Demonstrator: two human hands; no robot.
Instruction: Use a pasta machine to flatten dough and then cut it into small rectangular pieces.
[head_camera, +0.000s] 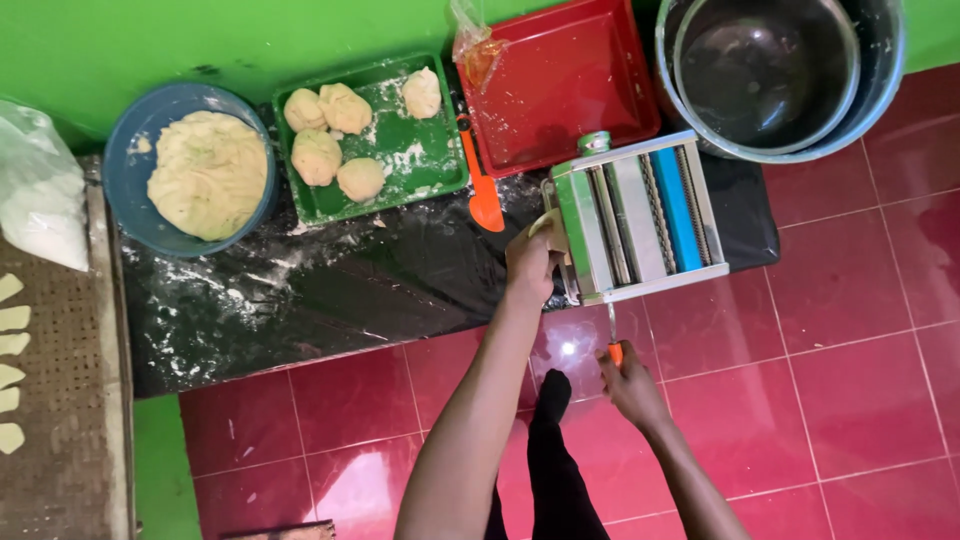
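Note:
A metal pasta roller machine with green and blue sides stands on a black plastic sheet on the floor. My left hand presses against its left side, with a pale strip of dough by the fingers. My right hand is closed around the orange-tipped crank handle below the machine. A green tray holds several dough balls in flour. A blue bowl at the left is full of dough.
A red tray and an orange spatula lie behind the machine. A large metal pot stands at top right. A wire rack with cut dough pieces and a white bag are at the left. Red floor tiles lie around.

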